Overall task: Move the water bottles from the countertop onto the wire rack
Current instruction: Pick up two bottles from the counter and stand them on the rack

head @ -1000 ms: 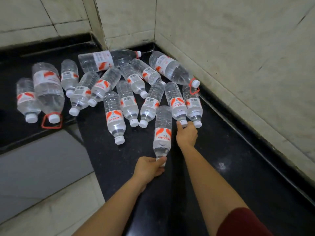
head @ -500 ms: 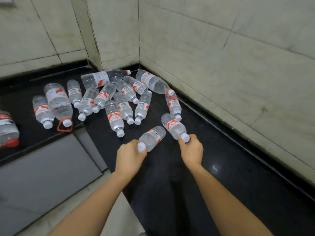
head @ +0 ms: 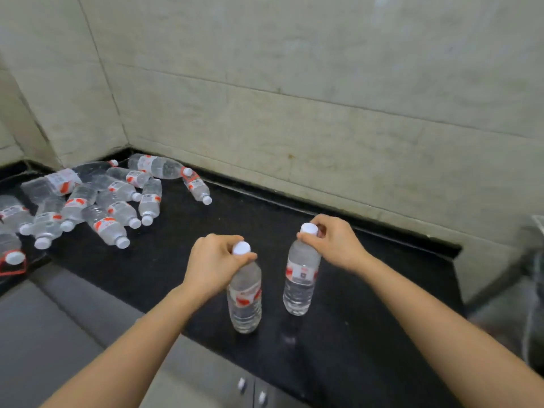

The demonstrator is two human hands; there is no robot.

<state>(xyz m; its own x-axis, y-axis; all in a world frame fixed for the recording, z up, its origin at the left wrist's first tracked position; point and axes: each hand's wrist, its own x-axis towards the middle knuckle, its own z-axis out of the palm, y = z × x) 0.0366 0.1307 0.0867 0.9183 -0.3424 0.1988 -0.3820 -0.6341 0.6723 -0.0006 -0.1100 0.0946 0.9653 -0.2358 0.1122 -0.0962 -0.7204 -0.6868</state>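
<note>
My left hand (head: 213, 265) grips the neck of a clear water bottle (head: 245, 298) with a white cap and red label, hanging upright above the black countertop (head: 368, 334). My right hand (head: 334, 242) pinches the cap end of a second, similar bottle (head: 300, 278), also upright and lifted. A pile of several more bottles (head: 103, 198) lies on its side in the far left corner of the counter. One bottle (head: 196, 186) lies apart near the wall. The wire rack cannot be made out for certain.
Tiled walls (head: 294, 113) close the counter at the back and left. Grey cabinet fronts (head: 73, 334) with small knobs (head: 242, 384) lie below the front edge. A blurred grey object (head: 527, 290) stands past the counter's right end.
Both hands took a bottle by its cap end from the pile, lifted it upright and carried it right. The view swung right, leaving the pile at far left.
</note>
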